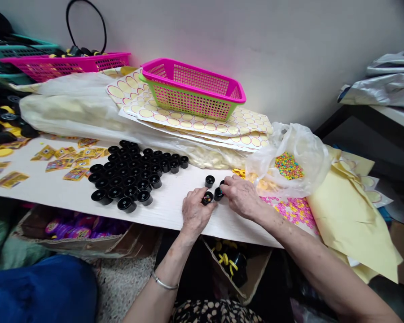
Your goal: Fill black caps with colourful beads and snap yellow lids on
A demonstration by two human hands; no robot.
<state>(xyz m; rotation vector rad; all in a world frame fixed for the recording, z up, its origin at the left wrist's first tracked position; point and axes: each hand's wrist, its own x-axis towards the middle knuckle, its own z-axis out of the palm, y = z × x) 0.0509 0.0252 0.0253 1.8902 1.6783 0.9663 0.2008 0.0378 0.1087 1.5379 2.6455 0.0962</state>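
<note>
My left hand (pixel 195 210) curls its fingers and thumb round a small black plastic cup (pixel 207 198) that stands on the table with some coloured bits inside. Just to the right, the pinched fingertips of my right hand (pixel 241 196) are at the mouth of a second black cup (pixel 218 194); what they hold, if anything, is hidden. Behind the left hand stands another black cup (pixel 209 181). One more is partly covered by my right fingers. Pink and yellow little pieces (pixel 294 210) lie spread beside my right forearm.
Many black cups (pixel 128 172) stand grouped on the left, near printed yellow packets (pixel 76 161). A plastic bag of coloured beads (pixel 288 166) sits on the right by yellow paper (pixel 350 211). Behind, a pink and green basket (pixel 193 89) rests on sticker sheets (pixel 175 117). Below is a carton (pixel 256 278).
</note>
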